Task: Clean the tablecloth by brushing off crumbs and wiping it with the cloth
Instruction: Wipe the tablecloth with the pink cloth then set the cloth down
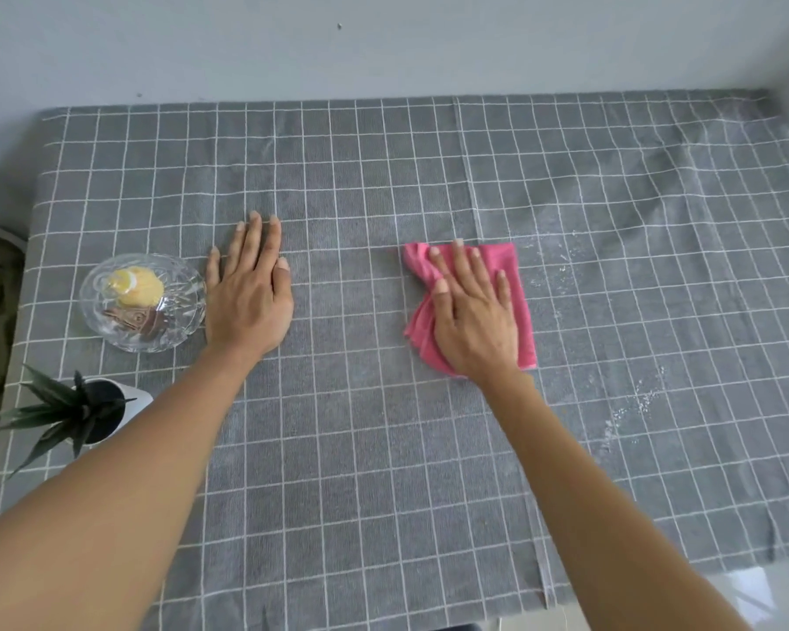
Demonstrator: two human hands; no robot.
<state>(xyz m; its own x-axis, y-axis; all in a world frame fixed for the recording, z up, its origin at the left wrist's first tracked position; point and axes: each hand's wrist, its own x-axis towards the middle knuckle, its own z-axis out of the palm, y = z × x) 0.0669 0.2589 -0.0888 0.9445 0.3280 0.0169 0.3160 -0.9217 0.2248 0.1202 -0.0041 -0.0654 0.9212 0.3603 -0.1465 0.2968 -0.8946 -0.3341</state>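
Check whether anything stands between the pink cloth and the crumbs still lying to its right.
Nothing visible does. The right hand presses the pink cloth flat on the tablecloth, and only bare fabric separates it from the crumbs.

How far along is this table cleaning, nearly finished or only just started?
About midway, by the look of it. The tablecloth looks crumb-free between the hands and on the left. In hand: the right hand presses the pink cloth flat, while the left hand rests flat beside the glass dish. Left: pale crumbs on the right side.
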